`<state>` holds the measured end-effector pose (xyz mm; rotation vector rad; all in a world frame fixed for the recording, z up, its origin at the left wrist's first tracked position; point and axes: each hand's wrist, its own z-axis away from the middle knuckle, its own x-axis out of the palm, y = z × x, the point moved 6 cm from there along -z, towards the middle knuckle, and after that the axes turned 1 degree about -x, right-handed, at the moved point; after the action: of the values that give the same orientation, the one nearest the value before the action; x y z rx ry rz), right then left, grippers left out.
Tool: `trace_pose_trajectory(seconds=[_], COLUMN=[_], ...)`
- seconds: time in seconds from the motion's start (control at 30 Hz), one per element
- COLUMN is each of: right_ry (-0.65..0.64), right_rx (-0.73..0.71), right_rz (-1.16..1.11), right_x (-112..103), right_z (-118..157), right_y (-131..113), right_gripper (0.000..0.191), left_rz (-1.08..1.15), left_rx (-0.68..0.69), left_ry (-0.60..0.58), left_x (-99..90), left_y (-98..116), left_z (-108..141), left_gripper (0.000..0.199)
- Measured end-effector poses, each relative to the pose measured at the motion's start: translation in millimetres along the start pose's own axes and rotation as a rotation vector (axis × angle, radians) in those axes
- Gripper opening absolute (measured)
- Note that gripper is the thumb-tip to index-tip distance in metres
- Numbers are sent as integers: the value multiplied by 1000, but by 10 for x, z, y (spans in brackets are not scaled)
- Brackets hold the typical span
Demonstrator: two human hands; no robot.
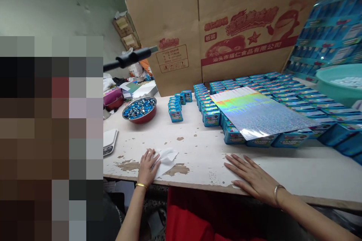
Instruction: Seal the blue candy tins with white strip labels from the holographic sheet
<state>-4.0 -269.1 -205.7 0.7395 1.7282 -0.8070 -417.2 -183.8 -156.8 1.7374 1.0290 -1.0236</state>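
My left hand (148,166), a gold bangle at its wrist, rests at the table's front edge with bent fingers on a crumpled white tissue (166,158). The tissue spreads out to the right of my fingers over a worn patch of the table top. My right hand (251,176), with a silver bangle, lies flat on the white table (198,158), fingers spread and nothing held. Beyond it stand rows of small blue printed boxes (211,118), with a shiny holographic sheet (260,113) lying across their tops.
A metal bowl (143,117) of small blue-wrapped pieces stands left of a short row of blue boxes (175,115). A scale (110,143) sits at the left edge. Behind rises a large cardboard panel (175,15). A turquoise tub (336,86) is at the right.
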Motion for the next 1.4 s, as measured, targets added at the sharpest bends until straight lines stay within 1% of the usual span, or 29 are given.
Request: trace_pose_trajectory(seconds=[0.07, 0.1, 0.13, 0.2, 0.27, 0.3, 0.33, 0.37, 0.4, 0.43, 0.47, 0.5, 0.53, 0.6, 0.67, 0.7, 0.73, 0.77, 0.9, 1.2, 1.4], right_ry=[-4, -7, -7, -3, -3, -4, -7, -10, -10, -9, -8, -4, 0, 1, 1, 4, 7, 9, -6, -1, -8], right_rx=[7, 9, 12, 12, 7, 6, 4, 0, -1, -1, -2, -1, 1, 1, -2, -3, -3, -4, -12, -6, 4], right_rz=[-8, -13, -17, -27, -25, -20, -15, -10, -7, -8, -10, -14, -18, -21, -21, -22, -25, -28, -19, -20, -11], right_x=[10, 14, 16, 13, 8, 4, 0, -3, -9, -14, -17, -19, -20, -13, -6, -7, -9, -13, -16, 0, 0], right_z=[4, 5, 7, 8, 6, 4, 2, 0, 0, -1, 0, 1, 3, 6, 7, 7, 7, 8, 12, 21, 15], right_y=[7, 8, 9, 8, 2, 0, -3, -7, -9, -11, -12, -12, -12, -11, -12, -12, -12, -12, -17, -5, -6], right_gripper=[60, 60, 60, 60, 60, 60, 60, 60, 60, 59, 59, 59, 59, 60, 61, 61, 61, 61, 61, 60, 61], left_rz=[114, 176, 233, 314, 351, 355, 344, 316, 273, 216, 151, 85, 27, -49, -79, -91, -107, -126, -196, -191, -193], left_rx=[-37, -81, -149, -334, -508, -567, -599, -597, -558, -486, -393, -294, -205, -87, -40, -34, -40, -56, -117, -87, -109], left_ry=[70, 126, 190, 321, 406, 431, 457, 481, 495, 490, 461, 400, 312, 73, -170, -263, -327, -363, -385, -351, -368], left_x=[-46, -84, -127, -213, -283, -315, -354, -397, -436, -462, -463, -430, -360, -138, 107, 203, 271, 311, 332, 352, 334], left_y=[-15, -37, -73, -172, -254, -275, -279, -260, -216, -143, -45, 68, 186, 405, 585, 659, 718, 762, 822, 803, 833], left_z=[21, 37, 57, 108, 139, 133, 111, 71, 13, -59, -137, -212, -275, -340, -316, -285, -252, -223, -169, -153, -165], left_gripper=[30, 31, 32, 33, 34, 33, 31, 28, 26, 25, 27, 32, 37, 42, 49, 57, 65, 71, 77, 76, 77])
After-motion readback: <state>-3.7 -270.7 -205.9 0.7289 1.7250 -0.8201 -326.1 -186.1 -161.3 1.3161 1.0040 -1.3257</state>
